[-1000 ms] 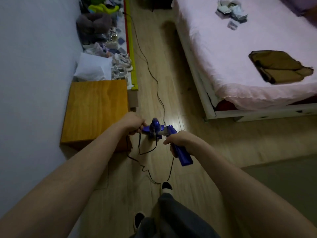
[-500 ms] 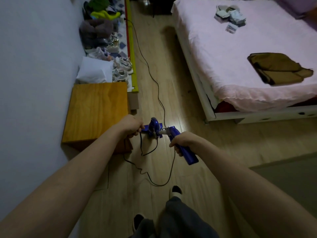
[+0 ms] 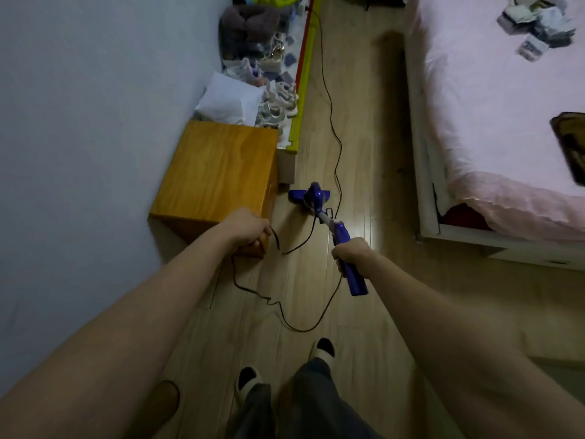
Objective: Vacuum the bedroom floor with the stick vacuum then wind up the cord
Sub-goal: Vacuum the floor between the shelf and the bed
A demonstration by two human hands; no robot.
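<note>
Right hand [image 3: 349,253] grips the blue stick vacuum [image 3: 329,226] handle; head sits on the floor by the wooden cabinet [image 3: 215,179]. Left hand [image 3: 247,231] clenched around the cord [image 3: 330,122], likely keeping slack clear of the head.

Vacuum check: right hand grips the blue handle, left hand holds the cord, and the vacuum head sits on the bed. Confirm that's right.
Not quite. In the head view the vacuum head sits on the wooden floor, beside the wooden box, not on the bed. The rest holds: the right hand grips the blue handle and the left hand holds the cord.
</note>
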